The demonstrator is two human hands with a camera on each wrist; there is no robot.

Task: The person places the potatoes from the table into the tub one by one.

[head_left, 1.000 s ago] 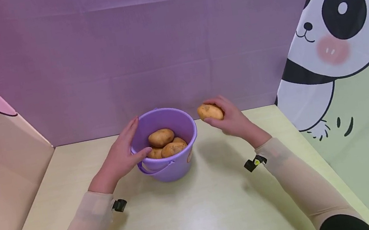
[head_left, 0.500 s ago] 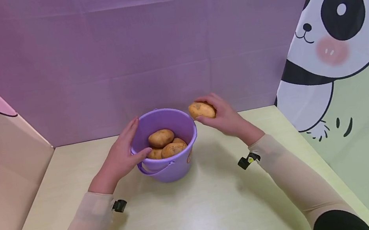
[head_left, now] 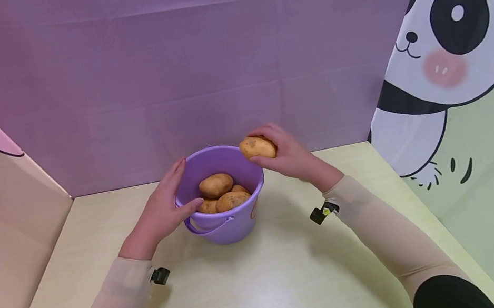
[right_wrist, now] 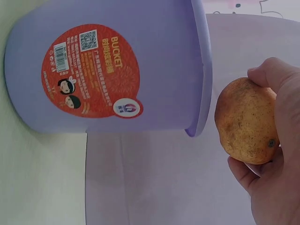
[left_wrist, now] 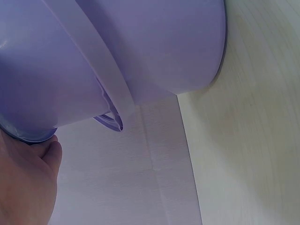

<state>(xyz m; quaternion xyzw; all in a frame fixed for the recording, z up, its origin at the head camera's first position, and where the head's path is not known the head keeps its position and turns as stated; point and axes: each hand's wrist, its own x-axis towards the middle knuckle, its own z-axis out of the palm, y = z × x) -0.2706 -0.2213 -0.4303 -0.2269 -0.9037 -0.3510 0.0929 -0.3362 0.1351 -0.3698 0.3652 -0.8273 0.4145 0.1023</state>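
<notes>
A purple bucket [head_left: 232,231] stands upright on the table with several potatoes [head_left: 233,199] inside. At its left side, my left hand [head_left: 160,212] holds the rim, the thumb reaching over the near edge and the fingers lying along the far left edge. In the left wrist view, part of the left hand [left_wrist: 28,180] shows at the bucket's rim. My right hand [head_left: 288,156] grips one potato [head_left: 258,147] between thumb and fingers, above the bucket's right rim. The right wrist view shows this potato [right_wrist: 246,122] just beyond the rim, apart from it.
The bucket's handle [head_left: 210,230] hangs down on the near side. A red round label [right_wrist: 91,70] is stuck on its right wall. The pale wooden table [head_left: 258,291] meets a purple backdrop [head_left: 214,63] right behind the bucket. A panda-print panel [head_left: 458,90] stands at the right.
My right hand has moved left and slightly up with the potato, from right of the bucket to over its right rim. The left hand and bucket have stayed put.
</notes>
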